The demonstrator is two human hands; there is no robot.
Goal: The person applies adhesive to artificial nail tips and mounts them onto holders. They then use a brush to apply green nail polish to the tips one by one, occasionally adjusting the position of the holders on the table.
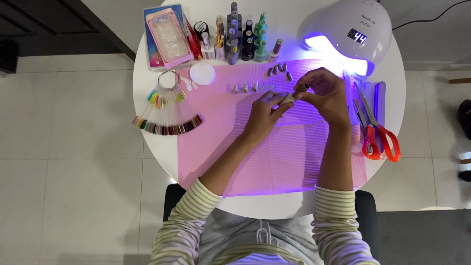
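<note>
Both hands meet over a pink mat (274, 147) on a round white table (147, 98). My left hand (265, 110) pinches a small pale nail tip (287, 98) between thumb and fingers. My right hand (324, 93) is curled over the same tip, fingertips touching it from the right. A row of small nail tips (248, 88) lies on the mat just behind my left hand. Another few darker tips (279, 71) sit farther back. A white dome-shaped curing lamp (348, 29) glows violet at the back right.
Several polish bottles (240, 37) stand at the back. A clear box of nail tips (169, 37) and a white round pad (202, 73) lie back left. A fan of colour swatches on a ring (167, 115) lies left. Red-handled scissors (380, 137) and files lie right.
</note>
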